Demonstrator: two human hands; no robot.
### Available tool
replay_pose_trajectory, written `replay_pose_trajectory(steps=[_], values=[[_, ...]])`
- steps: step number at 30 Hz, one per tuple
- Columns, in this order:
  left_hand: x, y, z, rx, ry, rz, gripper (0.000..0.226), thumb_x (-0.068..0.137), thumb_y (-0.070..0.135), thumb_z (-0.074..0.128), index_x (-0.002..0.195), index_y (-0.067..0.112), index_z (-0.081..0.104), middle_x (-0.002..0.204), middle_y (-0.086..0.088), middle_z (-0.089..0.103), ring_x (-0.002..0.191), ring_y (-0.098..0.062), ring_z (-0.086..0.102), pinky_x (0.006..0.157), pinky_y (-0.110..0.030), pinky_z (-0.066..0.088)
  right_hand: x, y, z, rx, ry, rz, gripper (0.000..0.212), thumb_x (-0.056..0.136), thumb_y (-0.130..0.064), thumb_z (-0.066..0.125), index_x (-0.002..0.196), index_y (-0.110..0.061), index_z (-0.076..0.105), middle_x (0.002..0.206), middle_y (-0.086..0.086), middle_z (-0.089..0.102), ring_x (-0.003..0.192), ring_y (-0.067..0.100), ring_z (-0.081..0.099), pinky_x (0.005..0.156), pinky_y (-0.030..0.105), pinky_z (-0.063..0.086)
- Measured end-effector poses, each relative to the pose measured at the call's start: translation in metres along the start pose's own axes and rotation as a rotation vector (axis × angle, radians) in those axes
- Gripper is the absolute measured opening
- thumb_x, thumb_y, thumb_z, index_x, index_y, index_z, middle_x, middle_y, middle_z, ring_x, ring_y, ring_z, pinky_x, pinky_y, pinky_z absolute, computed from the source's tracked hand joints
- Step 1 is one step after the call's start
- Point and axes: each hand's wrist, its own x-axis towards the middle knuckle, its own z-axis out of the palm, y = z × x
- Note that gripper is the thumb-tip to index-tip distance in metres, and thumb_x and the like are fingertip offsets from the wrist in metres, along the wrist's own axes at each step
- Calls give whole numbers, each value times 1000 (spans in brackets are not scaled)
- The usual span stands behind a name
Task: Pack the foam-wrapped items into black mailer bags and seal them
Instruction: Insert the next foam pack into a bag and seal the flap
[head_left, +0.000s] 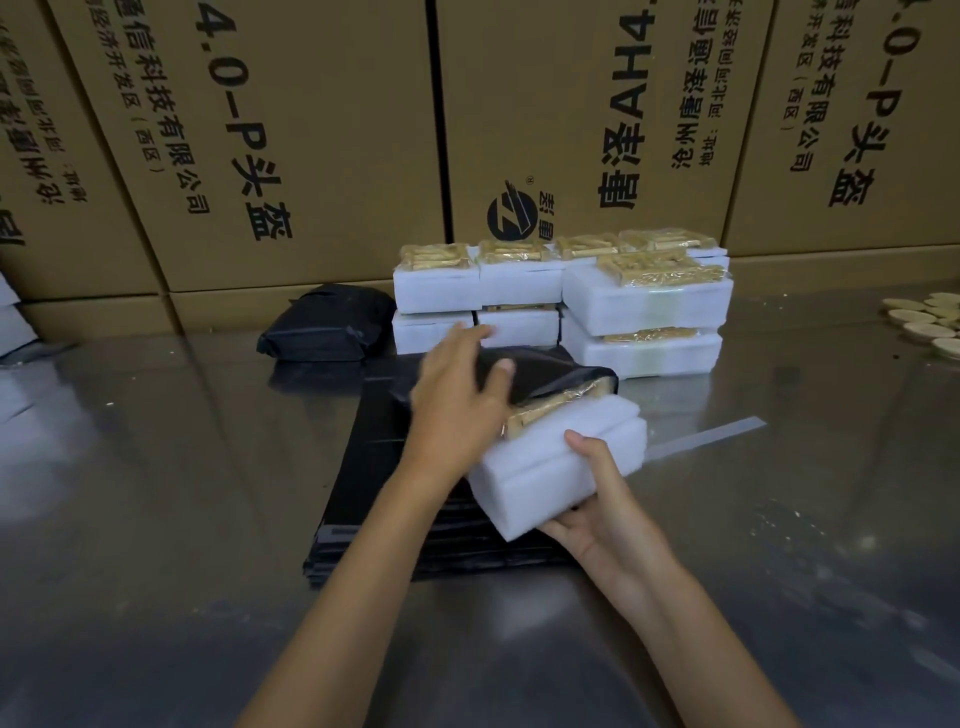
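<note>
Loading is the step in hand: a white foam-wrapped block with a gold-coloured packet on top (563, 447) sits at the centre of the frame, its far end just entering the mouth of a black plastic mailer bag (550, 376), while most of the block is outside it. The left hand (457, 400) grips the bag's upper lip, thumb curled over the black film and lifting it open. The right hand (597, 499) cups the block from below, thumb pressed on its top face and fingers underneath, forearm angled in from the lower right. Beneath lies a flat stack of black mailer bags (374, 467) on the shiny metal worktop (156, 467). Next, judging by this, the block needs pushing fully in while the mouth is held wide, then sealing. More white foam-wrapped blocks (561, 301) wait stacked behind, upper centre, beside a filled black bag (327, 322).
</note>
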Motion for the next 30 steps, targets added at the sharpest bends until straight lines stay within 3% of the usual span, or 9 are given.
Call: replay_pose_trajectory(steps=[3, 5, 9, 14, 19, 23, 26, 28, 30], values=[[-9, -38, -5, -151, -45, -484, 65, 97, 53, 46, 151, 21, 27, 158, -5, 22, 142, -28, 28, 110, -41, 31, 0, 0, 3, 111, 4, -23, 64, 73, -36, 79, 130, -18, 57, 118, 11, 73, 107, 26, 72, 78, 38, 61], [-20, -51, 6, -266, -122, -636, 66, 97, 60, 39, 150, 21, 28, 150, -7, 35, 129, -27, 45, 95, -35, 40, 0, 2, 8, 208, -15, -25, 62, 76, -33, 79, 132, -17, 55, 119, 12, 72, 108, 28, 71, 82, 41, 61], [-29, -57, 20, -417, 82, -516, 36, 102, 45, 41, 117, 14, 51, 79, -6, 60, 56, -16, 54, 37, -20, 37, 4, 10, 25, 310, -46, -15, 56, 85, -28, 76, 134, -16, 53, 120, 14, 72, 109, 29, 70, 87, 43, 60], [-31, -58, 3, -490, -5, -423, 21, 102, 35, 50, 104, 14, 54, 44, 2, 37, 28, -11, 27, 33, -17, 23, 25, 0, 41, 355, 0, -13, 50, 86, -25, 75, 131, -13, 57, 116, 15, 73, 105, 29, 72, 94, 44, 57], [-51, -52, -27, -617, -285, -247, 24, 93, 43, 62, 101, 20, 64, 41, -3, 35, 28, -15, 24, 34, -18, 27, 58, -12, 51, 325, 75, -36, 46, 91, -21, 70, 133, -9, 57, 119, 17, 71, 111, 30, 68, 99, 41, 53], [-44, -58, -48, -241, -118, -143, 10, 94, 40, 62, 85, 35, 61, 47, 0, 48, 31, -17, 41, 33, -26, 36, 69, -15, 47, 275, 172, -64, 46, 88, -20, 73, 131, -14, 57, 117, 13, 68, 110, 28, 67, 98, 41, 54], [-27, -52, -35, -73, -23, -120, 32, 88, 50, 64, 113, 33, 54, 90, 6, 59, 76, -10, 61, 64, -36, 55, 67, 0, 45, 178, 164, -35, 46, 87, -18, 71, 131, -16, 57, 118, 12, 69, 110, 28, 66, 90, 38, 56], [-11, -46, -14, 56, -12, -75, 56, 88, 54, 60, 135, 29, 42, 125, 3, 43, 117, -13, 44, 89, -37, 46, 64, 11, 44, 143, 143, -30, 47, 87, -14, 68, 133, -13, 58, 123, 14, 68, 111, 27, 66, 91, 37, 56], [5, -38, 5, 224, 30, -75, 53, 94, 49, 54, 140, 26, 40, 131, -4, 35, 124, -22, 37, 87, -38, 44, 61, 18, 44, 161, 129, -34, 48, 87, -11, 67, 134, -12, 58, 126, 15, 67, 111, 27, 67, 93, 37, 57]])
